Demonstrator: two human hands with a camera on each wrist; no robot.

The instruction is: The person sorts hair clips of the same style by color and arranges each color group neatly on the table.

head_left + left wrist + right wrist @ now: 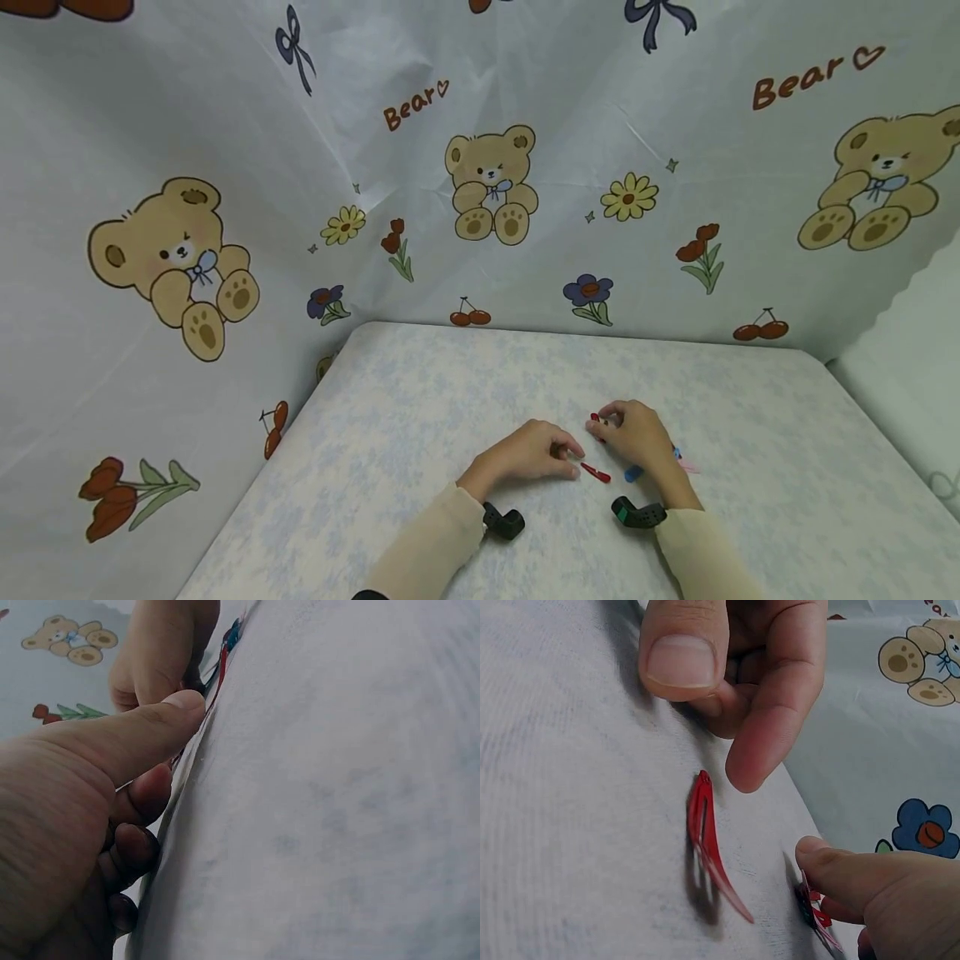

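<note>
A red snap hair clip [596, 472] lies on the table just in front of my left hand [528, 452]. In the right wrist view the same red clip [705, 825] stands apart from the left fingertips, whose thumb and forefinger are parted with nothing between them. My right hand [636, 435] has its thumb and fingers around a second red hair clip [595, 417], farther back on the table. From the right wrist, that clip [821, 915] shows red and dark parts beside the right thumb [825, 862]. Fingers partly hide it.
A small blue piece [633, 473] lies under the right wrist. Beyond the right forearm a pink piece [688, 467] and another blue piece [677, 452] show partly. The pale patterned tablecloth [420, 375] meets a curtain with printed bears [495, 196] at the back.
</note>
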